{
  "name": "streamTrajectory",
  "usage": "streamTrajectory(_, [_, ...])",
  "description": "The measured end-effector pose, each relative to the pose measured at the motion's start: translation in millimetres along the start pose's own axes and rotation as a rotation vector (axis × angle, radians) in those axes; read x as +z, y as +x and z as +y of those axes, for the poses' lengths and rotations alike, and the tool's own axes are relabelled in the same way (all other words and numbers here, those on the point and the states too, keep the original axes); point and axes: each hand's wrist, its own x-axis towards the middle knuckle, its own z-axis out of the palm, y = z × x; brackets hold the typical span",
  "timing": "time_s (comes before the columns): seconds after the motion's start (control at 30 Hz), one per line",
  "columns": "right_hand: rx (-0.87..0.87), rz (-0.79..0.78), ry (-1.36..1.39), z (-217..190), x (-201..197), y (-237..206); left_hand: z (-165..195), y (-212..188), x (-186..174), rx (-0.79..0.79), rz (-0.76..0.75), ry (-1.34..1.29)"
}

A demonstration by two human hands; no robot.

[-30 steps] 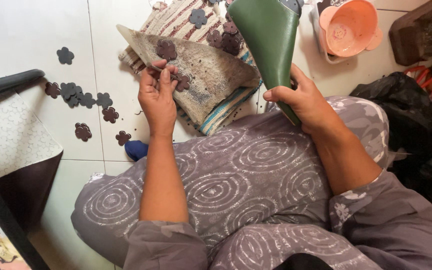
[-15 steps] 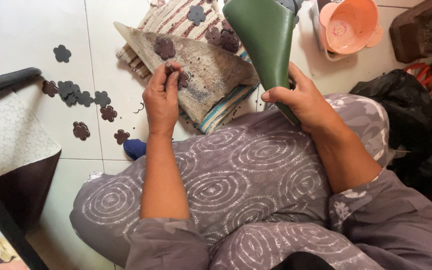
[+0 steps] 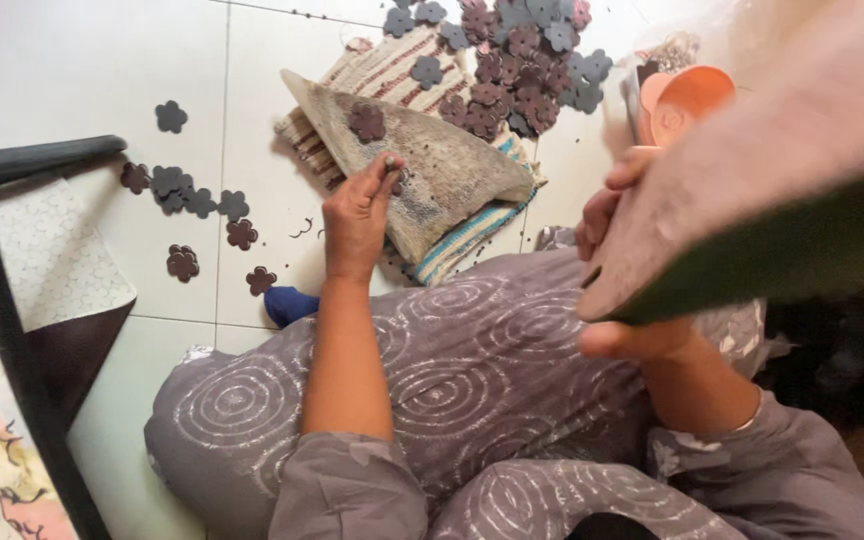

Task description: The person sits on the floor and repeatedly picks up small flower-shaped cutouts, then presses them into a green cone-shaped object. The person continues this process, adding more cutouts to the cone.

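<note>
- Pinching with thumb and fingertips, the left hand point(image 3: 357, 215) presses down on a worn wooden board point(image 3: 432, 165); something small and dark sits under the fingertips, though whether it is a flower-shaped cutout or a tool I cannot tell.
- Grasping a large sheet of material point(image 3: 772, 200), pale on one face and dark green on the other, the right hand point(image 3: 622, 270) has its fingers curled over the sheet's near edge and its thumb underneath. The sheet is lifted close to the camera and blurred, so its far end cannot be made out.
- One dark flower cutout point(image 3: 367, 121) lies on the board just beyond the left hand, apart from the fingers.
- The board rests tilted on a folded striped cloth point(image 3: 472, 235), which lies on the white tiled floor point(image 3: 72, 70).
- A heap of dark flower pieces point(image 3: 517, 45) lies past the board; looser ones point(image 3: 187, 195) are scattered on the tiles to the left.
- An orange plastic bowl point(image 3: 692, 100) stands near the right hand, partly hidden by the sheet.
- Judging from this, the step in hand looks like work on a single piece at the board while the stock sheet is held clear.
- The next move seems to call for a steady left-hand pinch and for the sheet to come down flat within reach of the board.
</note>
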Motion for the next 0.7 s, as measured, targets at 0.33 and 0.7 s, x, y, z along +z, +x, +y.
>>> streamTrajectory(0.33, [0.315,-0.217,-0.809,9.0,35.8,22.9,-6.6,-1.8,-7.2,-0.01,-0.079,0.183])
streamTrajectory(0.7, [-0.155,-0.005,-0.125,-32.1,23.2,29.0,-6.7,-1.3,0.1,-0.007,-0.01,-0.01])
